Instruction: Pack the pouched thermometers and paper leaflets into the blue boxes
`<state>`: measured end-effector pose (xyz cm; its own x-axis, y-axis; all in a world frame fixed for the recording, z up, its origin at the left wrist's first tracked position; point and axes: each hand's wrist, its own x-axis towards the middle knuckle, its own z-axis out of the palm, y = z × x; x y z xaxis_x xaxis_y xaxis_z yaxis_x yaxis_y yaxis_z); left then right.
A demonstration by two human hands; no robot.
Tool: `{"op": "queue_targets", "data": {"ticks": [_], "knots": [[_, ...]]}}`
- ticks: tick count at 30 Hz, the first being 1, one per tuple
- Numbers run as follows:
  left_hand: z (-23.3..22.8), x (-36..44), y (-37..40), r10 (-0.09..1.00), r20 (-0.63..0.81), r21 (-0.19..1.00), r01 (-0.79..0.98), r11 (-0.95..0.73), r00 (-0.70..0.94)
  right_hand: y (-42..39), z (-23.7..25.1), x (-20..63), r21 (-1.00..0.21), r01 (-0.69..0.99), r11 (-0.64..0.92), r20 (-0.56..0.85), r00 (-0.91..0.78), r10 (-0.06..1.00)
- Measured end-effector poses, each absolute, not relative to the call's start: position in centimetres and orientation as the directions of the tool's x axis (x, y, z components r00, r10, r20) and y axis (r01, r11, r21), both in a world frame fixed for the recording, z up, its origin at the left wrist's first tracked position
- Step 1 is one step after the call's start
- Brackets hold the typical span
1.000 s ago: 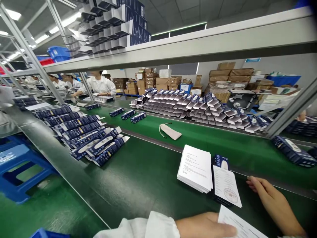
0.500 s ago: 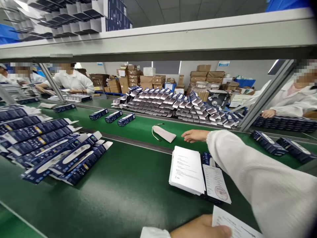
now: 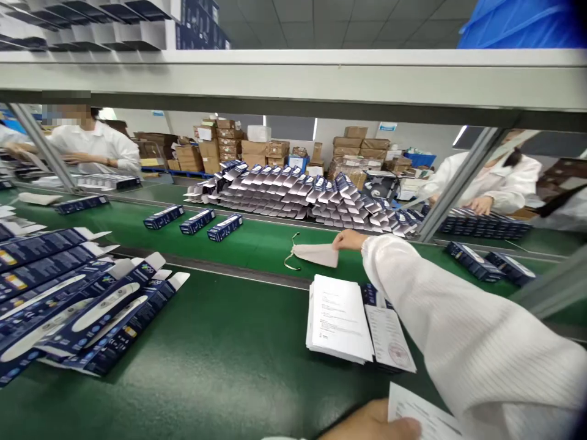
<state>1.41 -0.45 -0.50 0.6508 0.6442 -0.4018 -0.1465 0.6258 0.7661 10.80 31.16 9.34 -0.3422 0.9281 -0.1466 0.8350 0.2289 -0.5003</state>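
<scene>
On the green belt, my right hand (image 3: 349, 239) pinches the near end of a pale drawstring pouch (image 3: 315, 254), whose cords trail off to the left. Low in the picture, my left hand (image 3: 373, 421) grips a printed paper sheet (image 3: 419, 410) between thumb and fingers. A thick stack of white printed leaflets (image 3: 340, 318) lies on the green table (image 3: 220, 342) between my hands. Beside it, a slip with a red round stamp (image 3: 391, 339) rests on a dark blue box that it partly covers.
Open blue cartons (image 3: 92, 311) are piled on the left. Several closed blue boxes (image 3: 196, 222) sit on the belt. Beyond it rises a heap of open cartons (image 3: 284, 192). A shelf beam (image 3: 293, 79) crosses overhead. Co-workers in white (image 3: 94, 150) stand across the line.
My right hand has reached the pouch and closed on its end; the pouch has turned slightly. My left hand still holds the sheet. The view has swung right.
</scene>
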Motion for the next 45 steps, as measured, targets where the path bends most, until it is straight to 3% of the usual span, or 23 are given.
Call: {"op": "queue_targets", "data": {"ticks": [4, 9, 12, 17, 19, 24, 26, 30, 33, 36, 38, 40, 43, 45], "knots": [[0.0, 2.4, -0.8, 0.664, -0.368, 0.740, -0.227, 0.633, 0.651, 26.9, 12.1, 19.5, -0.282, 0.927, 0.246, 0.068, -0.236, 0.969], [0.1, 2.9, -1.0, 0.666, -0.345, 0.744, -0.240, 0.624, 0.662, 15.6, 11.3, 30.3, -0.080, 0.967, 0.244, 0.125, -0.233, 0.964], [0.0, 3.0, -1.3, 0.695, -0.348, 0.802, -0.184, 0.568, 0.629, 7.2, 7.9, 33.8, -0.051, 0.960, 0.274, 0.115, -0.267, 0.957], [0.7, 4.2, -2.3, 0.702, -0.369, 0.824, -0.134, 0.550, 0.609, -3.1, 4.0, 35.0, -0.119, 0.897, 0.426, 0.119, -0.413, 0.903], [1.0, 5.2, -2.9, 0.698, -0.354, 0.832, -0.132, 0.540, 0.623, -4.1, 4.3, 34.4, -0.126, 0.928, 0.352, 0.064, -0.346, 0.936], [1.4, 7.2, -4.3, 0.676, -0.354, 0.844, -0.090, 0.529, 0.646, -1.0, 4.7, 33.0, 0.012, 0.998, -0.068, 0.093, 0.067, 0.993], [1.4, 7.2, -4.7, 0.684, -0.341, 0.855, -0.089, 0.510, 0.645, 0.2, 4.3, 32.9, 0.041, 0.994, -0.100, 0.073, 0.097, 0.993], [2.8, 6.2, -4.6, 0.716, -0.287, 0.903, -0.070, 0.424, 0.636, -0.3, 6.0, 33.1, 0.096, 0.995, -0.020, 0.058, 0.014, 0.998], [5.1, 5.9, -3.8, 0.814, -0.053, 0.995, -0.036, 0.091, 0.579, -2.0, 10.2, 32.7, 0.153, 0.971, 0.184, 0.125, -0.204, 0.971], [7.2, 6.3, -2.7, 0.796, 0.134, 0.984, 0.014, -0.176, 0.591, -3.3, 14.6, 31.3, 0.173, 0.903, 0.393, 0.197, -0.423, 0.885], [7.8, 6.2, -2.3, 0.742, 0.073, 0.993, 0.018, -0.113, 0.666, -3.8, 16.4, 30.3, 0.123, 0.879, 0.461, 0.205, -0.477, 0.854], [7.6, 5.5, -2.2, 0.717, -0.071, 0.995, 0.000, 0.099, 0.693, -4.1, 17.1, 29.7, -0.001, 0.880, 0.474, 0.191, -0.465, 0.864], [6.9, 3.5, -2.5, 0.755, -0.214, 0.905, -0.166, 0.392, 0.620, -3.8, 16.3, 28.7, -0.416, 0.841, 0.346, 0.089, -0.341, 0.936], [6.8, 2.2, -2.8, 0.790, -0.207, 0.838, -0.313, 0.448, 0.577, -3.1, 14.8, 27.0, -0.739, 0.637, 0.218, 0.023, -0.299, 0.954]]}}
